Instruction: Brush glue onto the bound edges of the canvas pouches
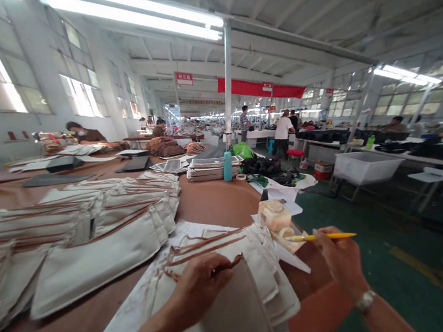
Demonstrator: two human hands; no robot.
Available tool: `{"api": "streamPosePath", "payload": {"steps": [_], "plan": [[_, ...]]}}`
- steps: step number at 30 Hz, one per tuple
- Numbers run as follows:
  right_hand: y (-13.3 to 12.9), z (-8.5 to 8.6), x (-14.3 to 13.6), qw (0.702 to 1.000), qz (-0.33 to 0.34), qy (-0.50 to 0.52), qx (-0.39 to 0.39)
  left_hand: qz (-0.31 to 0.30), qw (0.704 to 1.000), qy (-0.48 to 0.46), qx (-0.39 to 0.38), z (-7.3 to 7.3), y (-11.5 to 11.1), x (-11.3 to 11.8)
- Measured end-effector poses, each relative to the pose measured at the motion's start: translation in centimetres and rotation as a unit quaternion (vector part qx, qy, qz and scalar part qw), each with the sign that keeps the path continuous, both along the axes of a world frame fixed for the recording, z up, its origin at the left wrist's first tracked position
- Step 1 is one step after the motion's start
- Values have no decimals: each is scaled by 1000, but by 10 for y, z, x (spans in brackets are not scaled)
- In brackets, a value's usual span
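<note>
My left hand (205, 285) pinches the brown-trimmed top edge of a beige bag piece (234, 319), which hangs toward me over a stack of similar cream pieces (256, 260). Between the fingers of my right hand (342, 261) is a slim yellow brush (329, 236), held almost level and pointing left. Its tip is over the opening of a small glue-stained container (287, 233); whether it touches the inside cannot be made out. Right behind that stands a stained, yellowish plastic jug (274, 214).
Rows of cream pieces with brown edging (95, 255) cover the table's left side. Farther back are stacked white trays (209, 168), a teal bottle (227, 166) and a black pile of material (270, 168). Right of the table, a white bin (365, 166) stands on the green floor. Several people work beyond.
</note>
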State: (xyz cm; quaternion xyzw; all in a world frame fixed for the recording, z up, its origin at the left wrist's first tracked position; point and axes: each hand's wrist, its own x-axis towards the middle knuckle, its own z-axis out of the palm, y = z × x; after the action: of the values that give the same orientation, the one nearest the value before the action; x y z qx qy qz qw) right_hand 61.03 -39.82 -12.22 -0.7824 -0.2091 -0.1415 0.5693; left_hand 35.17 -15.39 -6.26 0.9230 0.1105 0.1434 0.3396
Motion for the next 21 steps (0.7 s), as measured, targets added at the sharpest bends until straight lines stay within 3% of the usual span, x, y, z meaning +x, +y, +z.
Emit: {"api": "streamPosePath", "payload": {"steps": [3,5,7,10,13,17,21], "plan": [[-1,29,-46,992,71,32,97,-16,997,19,-70,6,-4,-11],[1,47,-80,963,149,69,215,-14,994,33,-100,8,-6,-18],[4,60,-110,941,213,63,256,-20,991,44,-124,10,-8,-23],[11,68,-141,931,282,13,232,-39,986,52,-153,12,-12,-31],[19,69,-152,930,312,-48,189,-60,979,59,-187,14,-17,-38],[23,74,-149,940,284,-122,144,-80,966,54,-242,15,-22,-46],[16,80,-153,939,264,-141,170,-89,957,50,-270,14,-25,-51]]}}
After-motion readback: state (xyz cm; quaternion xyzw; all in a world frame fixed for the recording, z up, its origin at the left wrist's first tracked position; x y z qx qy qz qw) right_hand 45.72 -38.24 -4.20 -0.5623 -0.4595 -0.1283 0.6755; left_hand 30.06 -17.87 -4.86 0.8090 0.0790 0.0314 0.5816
